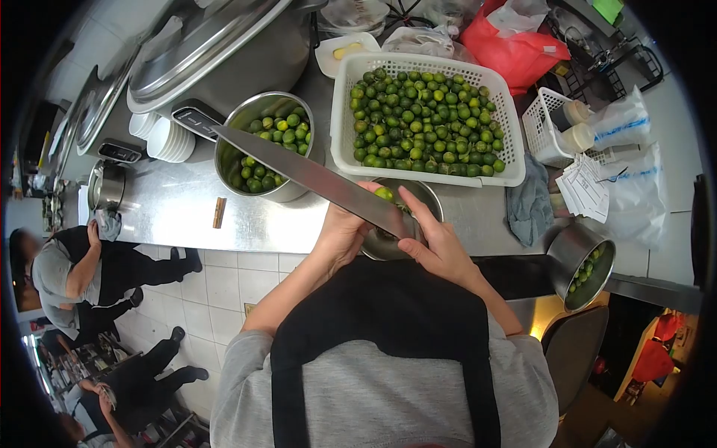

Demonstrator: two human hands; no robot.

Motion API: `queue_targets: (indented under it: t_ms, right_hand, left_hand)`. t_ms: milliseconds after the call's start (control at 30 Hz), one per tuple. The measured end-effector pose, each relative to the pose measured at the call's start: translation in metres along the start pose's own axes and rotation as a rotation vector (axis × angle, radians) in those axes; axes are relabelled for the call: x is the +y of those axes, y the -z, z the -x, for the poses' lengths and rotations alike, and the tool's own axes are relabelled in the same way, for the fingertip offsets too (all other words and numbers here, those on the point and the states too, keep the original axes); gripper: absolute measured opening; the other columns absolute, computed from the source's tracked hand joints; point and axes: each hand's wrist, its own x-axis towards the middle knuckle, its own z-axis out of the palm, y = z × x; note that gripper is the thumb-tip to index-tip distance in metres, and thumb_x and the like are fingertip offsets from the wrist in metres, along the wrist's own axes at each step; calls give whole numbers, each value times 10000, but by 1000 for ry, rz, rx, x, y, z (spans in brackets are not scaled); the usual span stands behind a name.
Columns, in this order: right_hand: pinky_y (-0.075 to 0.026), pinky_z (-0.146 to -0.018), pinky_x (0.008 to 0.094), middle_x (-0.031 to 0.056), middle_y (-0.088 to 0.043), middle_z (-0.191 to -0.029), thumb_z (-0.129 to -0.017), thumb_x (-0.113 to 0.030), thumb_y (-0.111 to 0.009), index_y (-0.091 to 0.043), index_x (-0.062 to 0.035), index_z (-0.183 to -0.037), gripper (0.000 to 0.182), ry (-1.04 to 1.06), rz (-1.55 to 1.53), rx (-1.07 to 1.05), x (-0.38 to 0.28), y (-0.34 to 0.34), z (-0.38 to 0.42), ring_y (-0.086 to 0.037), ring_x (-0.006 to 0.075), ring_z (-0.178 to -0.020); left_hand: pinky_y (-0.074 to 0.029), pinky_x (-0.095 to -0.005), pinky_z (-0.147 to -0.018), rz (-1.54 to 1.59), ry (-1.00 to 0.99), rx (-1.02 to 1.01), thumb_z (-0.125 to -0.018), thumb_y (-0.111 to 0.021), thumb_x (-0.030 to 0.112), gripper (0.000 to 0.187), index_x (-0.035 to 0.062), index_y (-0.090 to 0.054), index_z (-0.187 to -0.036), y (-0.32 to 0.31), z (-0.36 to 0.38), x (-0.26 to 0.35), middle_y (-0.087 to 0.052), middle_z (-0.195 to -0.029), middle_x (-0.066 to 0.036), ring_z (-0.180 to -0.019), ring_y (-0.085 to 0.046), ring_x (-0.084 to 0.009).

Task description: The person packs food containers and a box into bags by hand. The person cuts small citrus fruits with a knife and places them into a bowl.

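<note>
My right hand grips a large kitchen knife at its broad end; the handle is hidden. Its blade slants up and left across the view, the tip over a metal pot of green limes. Partly behind the blade, my left hand is closed around a small lime, of which only the top shows. Both hands are over a round metal bowl, whose contents are mostly covered by the hands and blade. Beyond them sits a white plastic basket heaped with limes.
A grey cloth lies right of the basket. Farther right, a metal pot with some limes tilts at the counter edge. A big lidded pot and stacked white cups stand left. Two people are in the aisle.
</note>
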Motion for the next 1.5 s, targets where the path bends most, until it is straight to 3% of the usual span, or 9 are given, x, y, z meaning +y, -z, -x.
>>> queue_targets:
  t_ms: [267,433,567,700,800,933,1233,1467,1500]
  right_hand:
    - [-407,-546,348,170,-524,-587,-853,-352,-559,-203,-9,-1382,724,-177,-19,-13,20,3,22,-552,294,-539]
    - [-415,-555,341,161,-516,-584,-861,-359,-548,-195,2,-1381,726,-180,-60,-24,15,0,11,-542,280,-531]
    - [-417,-532,298,115,-510,-570,-866,-372,-546,-202,14,-1380,729,-181,-169,-47,5,-1,-1,-524,191,-506]
    - [-411,-510,249,44,-522,-585,-860,-410,-551,-257,-25,-1380,711,-174,-354,-150,10,0,-1,-502,101,-504]
    - [-414,-513,240,21,-525,-604,-863,-426,-542,-287,-75,-1382,676,-138,-398,-162,15,2,4,-499,88,-514]
    - [-412,-512,226,23,-521,-611,-866,-426,-538,-278,-109,-1391,667,-27,-447,-151,18,-1,2,-493,82,-518]
    - [-388,-489,219,14,-501,-594,-876,-427,-522,-243,-91,-1393,676,-56,-561,-105,21,6,15,-476,77,-511]
    - [-369,-452,189,6,-470,-546,-891,-414,-499,-204,-67,-1394,679,-57,-699,-34,25,11,20,-445,72,-475]
    - [-366,-444,187,7,-465,-538,-893,-415,-494,-196,-58,-1393,683,-36,-735,-7,25,12,19,-438,71,-464]
  left_hand:
    - [-549,-253,-680,119,-119,-27,-843,-592,93,241,19,-506,-1057,27,3,12,-609,-961,-83,-815,-629,-161]
    - [-502,-284,-811,-120,-260,-1,-782,-625,-26,281,12,-514,-1038,5,8,8,-591,-995,-79,-946,-575,-152]
    - [-471,-291,-854,-87,-274,-1,-735,-644,-76,340,17,-515,-1036,3,6,14,-589,-983,-75,-972,-557,-152]
    - [-466,-275,-827,-527,-578,136,-673,-644,-91,353,11,-534,-993,29,1,60,-562,-977,-45,-860,-573,-130]
    - [-413,-339,-869,-1529,-942,449,-647,-637,-39,331,44,-586,-963,48,-10,103,-534,-1110,-106,-1000,-519,-230]
    - [-414,-377,-845,-1768,-1001,170,-641,-664,16,204,47,-628,-840,26,-51,113,-585,-1021,-104,-987,-519,-286]
    - [-448,-327,-730,-2566,-707,-548,-640,-607,20,182,87,-621,-809,20,-182,53,-614,-820,-41,-879,-561,-211]
    - [-455,-349,-762,-2342,-536,-517,-681,-600,-1,243,49,-621,-917,-8,-169,86,-610,-842,-83,-865,-574,-228]
    - [-465,-352,-746,-1998,-411,-477,-719,-597,15,273,50,-610,-990,-12,-162,93,-609,-873,-82,-871,-580,-218]
